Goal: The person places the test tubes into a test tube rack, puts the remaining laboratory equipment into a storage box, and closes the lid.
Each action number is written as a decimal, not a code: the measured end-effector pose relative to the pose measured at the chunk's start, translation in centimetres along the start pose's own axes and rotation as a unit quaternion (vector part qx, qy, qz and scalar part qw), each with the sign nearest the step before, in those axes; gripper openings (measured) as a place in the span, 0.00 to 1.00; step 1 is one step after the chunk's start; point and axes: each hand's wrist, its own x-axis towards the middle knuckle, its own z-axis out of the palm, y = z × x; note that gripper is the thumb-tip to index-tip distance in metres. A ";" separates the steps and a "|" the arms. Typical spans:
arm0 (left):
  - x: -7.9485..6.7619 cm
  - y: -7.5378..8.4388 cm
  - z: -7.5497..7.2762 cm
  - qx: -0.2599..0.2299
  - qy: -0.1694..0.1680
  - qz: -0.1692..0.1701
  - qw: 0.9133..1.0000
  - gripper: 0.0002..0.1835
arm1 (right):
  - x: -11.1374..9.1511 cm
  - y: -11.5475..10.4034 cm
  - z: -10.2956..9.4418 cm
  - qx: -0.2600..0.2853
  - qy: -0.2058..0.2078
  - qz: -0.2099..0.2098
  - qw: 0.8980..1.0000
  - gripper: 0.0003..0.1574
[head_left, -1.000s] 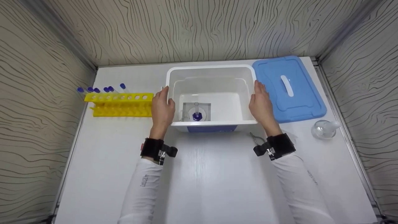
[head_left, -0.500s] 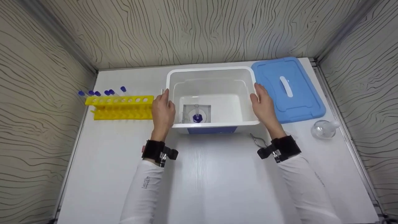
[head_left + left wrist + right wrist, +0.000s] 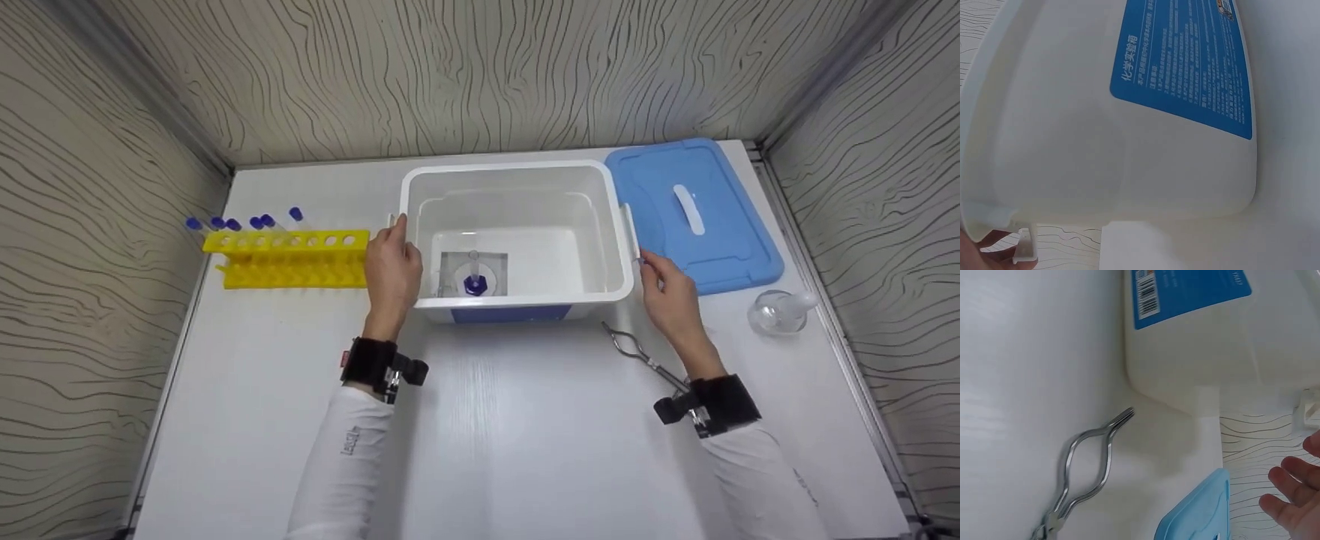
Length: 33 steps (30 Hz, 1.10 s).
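A white plastic bin point(image 3: 525, 301) with a blue label stands at the back middle. My left hand point(image 3: 394, 271) grips its left rim, and in the left wrist view those fingers point(image 3: 1008, 260) curl by the side handle point(image 3: 1026, 246). My right hand point(image 3: 670, 296) is beside the bin's right handle point(image 3: 631, 232), fingertips right at its lower end; in the right wrist view, its fingers point(image 3: 1292, 486) are loosely spread. Inside the bin are a clear cylinder with a purple hexagonal base point(image 3: 475, 285) and a grey square sheet point(image 3: 495, 262) with a white round centre.
Left is a yellow rack point(image 3: 296, 274) holding several blue-capped test tubes point(image 3: 268, 220). A blue lid point(image 3: 724, 247) with a white handle lies right of the bin. Metal tongs point(image 3: 637, 349) lie near the right forearm, with a clear round glass jar point(image 3: 776, 313) with a white cap farther right.
My right hand has moved off the bin's right rim, outward and toward me, and the side handle there now sticks out. More of the tongs shows. My left hand has stayed put.
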 end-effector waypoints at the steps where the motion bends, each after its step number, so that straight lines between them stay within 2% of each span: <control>1: 0.0 0.0 0.0 -0.001 0.001 0.000 1.000 0.25 | -0.4 0.3 0.1 -0.018 -0.011 -0.004 1.000 0.24; 4: -0.1 -0.1 -0.1 0.000 0.004 0.003 1.000 0.25 | -1.6 1.1 0.2 -0.084 -0.053 -0.014 0.995 0.24; 10: -0.2 0.0 -0.2 0.003 0.008 0.007 1.000 0.25 | -3.3 2.4 0.2 -0.181 -0.120 -0.023 0.976 0.25; 18: -0.2 0.0 -0.2 0.004 0.003 0.005 1.000 0.24 | -4.8 3.4 -0.1 -0.232 -0.179 -0.018 0.956 0.27; 26: 0.0 0.2 -0.1 0.003 0.006 0.002 1.000 0.25 | -6.2 4.2 -0.1 -0.266 -0.199 -0.026 0.943 0.28; 33: -0.2 0.1 -0.1 0.009 -0.004 -0.006 1.000 0.25 | -7.5 4.8 0.2 -0.280 -0.191 -0.019 0.941 0.25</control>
